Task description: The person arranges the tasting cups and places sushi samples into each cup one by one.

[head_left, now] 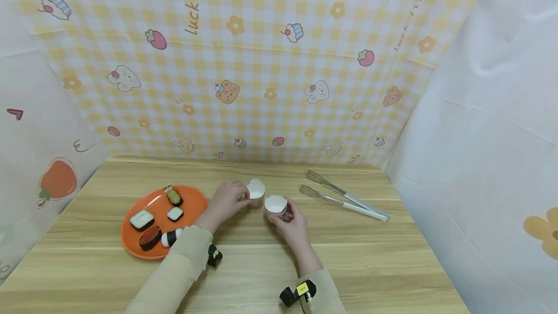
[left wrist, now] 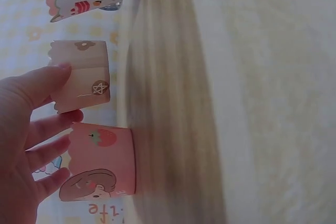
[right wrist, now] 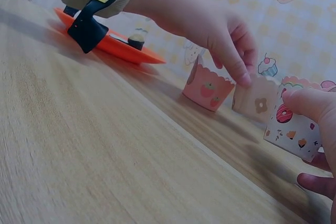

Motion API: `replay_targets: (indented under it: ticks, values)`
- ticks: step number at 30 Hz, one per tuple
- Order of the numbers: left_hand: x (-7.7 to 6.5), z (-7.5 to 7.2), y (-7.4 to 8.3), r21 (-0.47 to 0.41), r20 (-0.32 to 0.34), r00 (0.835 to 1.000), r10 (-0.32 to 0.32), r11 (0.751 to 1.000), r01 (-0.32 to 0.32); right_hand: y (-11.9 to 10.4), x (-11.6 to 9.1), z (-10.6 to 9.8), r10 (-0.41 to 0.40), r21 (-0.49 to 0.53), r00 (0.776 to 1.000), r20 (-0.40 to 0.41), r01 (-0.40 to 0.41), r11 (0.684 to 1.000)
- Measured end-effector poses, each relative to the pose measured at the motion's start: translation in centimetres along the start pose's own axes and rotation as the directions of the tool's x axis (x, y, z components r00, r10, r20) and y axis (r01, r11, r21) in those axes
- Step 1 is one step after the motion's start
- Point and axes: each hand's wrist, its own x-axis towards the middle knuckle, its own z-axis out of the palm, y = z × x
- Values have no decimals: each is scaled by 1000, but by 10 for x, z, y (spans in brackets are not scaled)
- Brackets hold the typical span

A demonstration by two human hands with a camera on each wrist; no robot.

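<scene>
My left hand (head_left: 226, 202) pinches a beige paper baking cup (left wrist: 86, 77) near its scalloped rim, thumb across its outer side. A pink paper cup (left wrist: 102, 156) with a strawberry print stands beside it, close to my other left fingers; in the head view that hand hides it. My right hand (head_left: 296, 227) grips a white paper cup (right wrist: 291, 127) printed with doughnuts and small pictures, thumb on its near side and fingers round the far side. It tilts slightly in the right wrist view, right beside the beige cup.
To the left lies an orange oval plate (head_left: 131, 243) bearing several sushi pieces, including a roe-topped one (head_left: 150, 238). Metal tongs (head_left: 348, 196) with slotted ends lie spread on the right of the wooden table (head_left: 370, 265). A checked cloth (head_left: 261, 62) hangs behind.
</scene>
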Motion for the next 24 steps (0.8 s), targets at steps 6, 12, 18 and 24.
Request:
replay_targets:
  ticks: [6,12,18,24]
  values:
    - [-1,2,-1,19,21,1000,-8,1000,8,1,0,1,-1,1,1000,-5,1,1000]
    - [-1,4,-1,24,31,999,-21,1000,20,0,0,0,2,4,1000,-3,-2,1000]
    - [-1,6,1,37,58,998,-11,999,8,0,0,-1,-15,10,1000,10,14,1000]
    - [-2,8,1,67,75,997,-3,998,-2,0,-1,-2,-16,14,1000,18,16,1000]
